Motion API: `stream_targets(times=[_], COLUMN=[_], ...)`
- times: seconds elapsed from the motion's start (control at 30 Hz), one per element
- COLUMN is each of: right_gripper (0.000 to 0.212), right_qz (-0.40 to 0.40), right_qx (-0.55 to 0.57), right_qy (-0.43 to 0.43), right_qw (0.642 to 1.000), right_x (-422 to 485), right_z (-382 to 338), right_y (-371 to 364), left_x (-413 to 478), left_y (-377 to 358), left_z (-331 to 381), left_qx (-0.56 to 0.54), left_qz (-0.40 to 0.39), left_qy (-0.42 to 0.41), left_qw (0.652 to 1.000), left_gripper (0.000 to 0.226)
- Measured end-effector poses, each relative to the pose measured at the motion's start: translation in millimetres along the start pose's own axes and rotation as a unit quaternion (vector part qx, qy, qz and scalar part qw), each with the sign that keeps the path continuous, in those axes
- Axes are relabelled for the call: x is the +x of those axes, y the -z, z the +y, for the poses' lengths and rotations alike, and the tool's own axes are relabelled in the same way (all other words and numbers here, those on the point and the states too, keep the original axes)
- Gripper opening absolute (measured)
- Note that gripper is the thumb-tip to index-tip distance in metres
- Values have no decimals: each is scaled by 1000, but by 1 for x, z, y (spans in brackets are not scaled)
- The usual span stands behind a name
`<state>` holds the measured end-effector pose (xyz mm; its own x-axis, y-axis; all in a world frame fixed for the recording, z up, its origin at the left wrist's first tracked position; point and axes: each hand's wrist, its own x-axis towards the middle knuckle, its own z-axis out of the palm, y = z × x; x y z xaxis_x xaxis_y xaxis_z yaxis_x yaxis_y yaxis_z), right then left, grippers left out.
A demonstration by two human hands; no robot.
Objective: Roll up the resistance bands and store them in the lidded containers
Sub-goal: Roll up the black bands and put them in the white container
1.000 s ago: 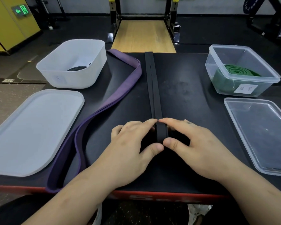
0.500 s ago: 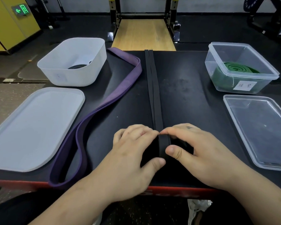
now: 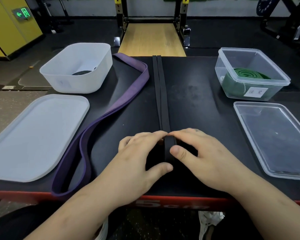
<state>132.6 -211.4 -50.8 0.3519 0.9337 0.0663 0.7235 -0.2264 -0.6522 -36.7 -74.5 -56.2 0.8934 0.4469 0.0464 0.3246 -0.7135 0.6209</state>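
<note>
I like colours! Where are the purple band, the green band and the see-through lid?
purple band (image 3: 128, 96), head view, its flat middle stretch.
green band (image 3: 246, 73), head view, top of the coil.
see-through lid (image 3: 274, 139), head view, its flat middle.

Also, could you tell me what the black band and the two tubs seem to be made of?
Black band: matte, flexible strip, probably rubber or latex, since it curls into a roll. Left tub: frosted, translucent white plastic. Right tub: clear, glossy plastic; the green band shows through its wall.

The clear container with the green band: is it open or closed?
Open: the clear container has no lid on it; the clear lid lies flat beside it.
</note>
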Motion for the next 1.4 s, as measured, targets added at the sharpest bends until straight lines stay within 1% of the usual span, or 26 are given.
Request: stream_targets(times=[0.17, 0.3, 0.37, 0.43, 0.47, 0.53, 0.67, 0.73, 0.8, 0.87, 0.97, 1.07, 1.13, 1.23, 1.33, 1.4], right_gripper=[64, 48, 47, 51, 57, 64, 54, 48, 44, 40, 44, 57, 58, 61, 48, 48], right_qz=[-5, 4, 3, -15, -24, -23, 4, 2, -21, -51, -47, -34, -36, -29, -21, -17], right_qx=[18, 10, 7, 9, 7, 2, 11, 12, 7, -5, -15, -19, -19, -1, 22, 25], right_qy=[-20, -20, -19, -17, -17, -11, 7, 14, 24, 39, 43, 14, 9, -2, 5, 13], right_qw=[1000, 1000, 1000, 1000, 1000, 1000, 1000, 1000, 999, 998, 998, 999, 999, 1000, 1000, 999], right_x=[0, 5, 8, 10, 10, 11, 15, 9, -1, -10, -14, -10, -9, -12, -9, -6], right_z=[3, 5, 8, 11, 12, 13, 10, 9, 6, 3, 4, 5, 5, 3, -1, -1], right_y=[7, 10, 10, 10, 11, 10, 7, 9, 10, 8, 5, 3, 2, 4, 7, 5], left_x=[16, 19, 19, 23, 26, 30, 31, 26, 14, 2, -7, -9, -9, -4, -2, -1], left_y=[3, 6, 7, 6, 4, 2, 0, 2, 4, 2, 1, 4, 5, 5, 5, 5], left_z=[-5, -9, -7, -7, -7, -7, -13, -10, -6, -3, -3, 0, 5, 5, 0, -2], left_qx=[52, 33, 8, 25, 41, 67, 52, 32, 17, 23, 40, -4, 0, 13, 15, 3], left_qz=[17, -8, -18, -8, -2, 8, 18, 14, 0, -16, -18, -29, -27, -17, -10, -16], left_qy=[-21, 2, 20, -6, -22, -34, -41, -51, -62, -65, -54, -20, -34, -39, -26, 0], left_qw=[998, 999, 1000, 1000, 999, 997, 998, 998, 998, 997, 998, 999, 999, 999, 1000, 1000], left_gripper=[63, 69, 70, 65, 62, 59, 66, 58, 46, 42, 53, 63, 64, 60, 63, 69])
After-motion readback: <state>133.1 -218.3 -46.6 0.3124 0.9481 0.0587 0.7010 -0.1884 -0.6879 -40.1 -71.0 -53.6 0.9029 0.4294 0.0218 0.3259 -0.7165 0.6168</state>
